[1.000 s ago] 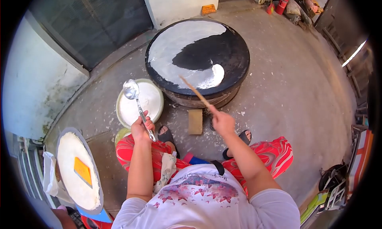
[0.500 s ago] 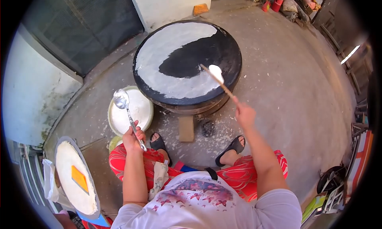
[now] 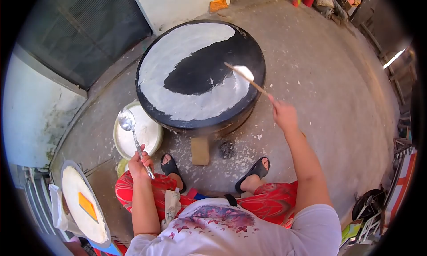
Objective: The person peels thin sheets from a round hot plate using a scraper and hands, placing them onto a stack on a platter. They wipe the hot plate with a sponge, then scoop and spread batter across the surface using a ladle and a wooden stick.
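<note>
A metal ladle (image 3: 136, 140) is gripped in my left hand (image 3: 141, 164), its bowl raised over a basin (image 3: 159, 145) of white batter. Fingers of my right hand (image 3: 285, 115) are wrapped around a thin wooden stick (image 3: 258, 87). The stick's far end lies over a round black griddle (image 3: 191, 74), beside a white lump of batter (image 3: 243, 72). A thin batter layer (image 3: 195, 106) curves along the griddle's left and front, leaving a dark middle. Whether the stick presses into the lump is hard to see.
A round board at lower left bears a pale flat stack (image 3: 73, 185) with a yellow scraper (image 3: 88, 206) on it. A brown block (image 3: 200, 150) stands on the floor before the griddle, between my feet. Folded chairs and a dark pan (image 3: 369, 203) are at right.
My right hand and the stick have moved outward along the griddle's right side, with the batter lump. The batter layer reaches farther up that side. The view has shifted slightly.
</note>
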`<state>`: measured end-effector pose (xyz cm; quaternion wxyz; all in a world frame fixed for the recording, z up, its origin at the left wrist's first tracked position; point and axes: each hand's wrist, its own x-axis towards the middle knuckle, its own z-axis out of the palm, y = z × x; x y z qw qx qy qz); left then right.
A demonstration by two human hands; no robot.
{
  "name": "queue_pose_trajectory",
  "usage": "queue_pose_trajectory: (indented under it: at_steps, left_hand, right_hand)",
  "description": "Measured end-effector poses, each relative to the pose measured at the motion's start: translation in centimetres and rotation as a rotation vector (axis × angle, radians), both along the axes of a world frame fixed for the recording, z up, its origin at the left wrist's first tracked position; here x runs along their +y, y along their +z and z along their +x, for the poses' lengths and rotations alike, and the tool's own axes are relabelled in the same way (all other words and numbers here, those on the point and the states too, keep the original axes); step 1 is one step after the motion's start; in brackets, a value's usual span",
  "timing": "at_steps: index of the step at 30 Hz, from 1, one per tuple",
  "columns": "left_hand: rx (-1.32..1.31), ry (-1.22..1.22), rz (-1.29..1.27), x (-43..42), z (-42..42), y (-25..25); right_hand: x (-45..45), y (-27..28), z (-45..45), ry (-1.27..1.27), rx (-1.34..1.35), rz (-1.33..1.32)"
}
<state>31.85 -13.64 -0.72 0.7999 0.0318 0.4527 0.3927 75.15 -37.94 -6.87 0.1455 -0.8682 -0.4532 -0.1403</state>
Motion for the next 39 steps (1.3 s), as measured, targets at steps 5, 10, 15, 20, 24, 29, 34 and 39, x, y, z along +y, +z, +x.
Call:
queue_pose_trajectory:
  at_steps: [5, 10, 15, 20, 24, 29, 34, 39]
  left_hand:
    - [-0.01, 0.028, -0.047, 0.5, 0.8, -0.2]
    - [0.037, 0.038, -0.031, 0.5, 1.1, -0.5]
    - [0.051, 0.067, -0.063, 0.7, 2.0, -0.4]
    - [0.056, 0.08, -0.065, 1.1, 2.0, -0.8]
    - [0.079, 0.067, -0.055, 0.9, 2.9, -0.6]
    - [0.06, 0.073, -0.069, 1.2, 3.2, -0.6]
    - [0.065, 0.064, -0.074, 1.1, 2.9, -0.7]
    - [0.038, 0.069, -0.088, 1.2, 3.8, -0.4]
  right_hand:
    - [4.6, 1.0, -1.4, -0.16, 0.492, 0.188]
    - [-0.8, -1.5, 4.5, 0.107, 0.214, 0.052]
    - [8.3, 0.6, 7.4, -0.063, 0.046, 0.029]
    - [4.7, -0.4, 8.5, 0.181, 0.334, 0.101]
    - [7.1, 0.9, 12.2, 0.003, 0.097, -0.102]
    - [12.7, 0.6, 10.5, 0.001, 0.23, 0.04]
    - [5.7, 0.6, 14.2, 0.01, 0.224, -0.128]
    - [14.4, 1.0, 14.6, -0.098, 0.101, -0.188]
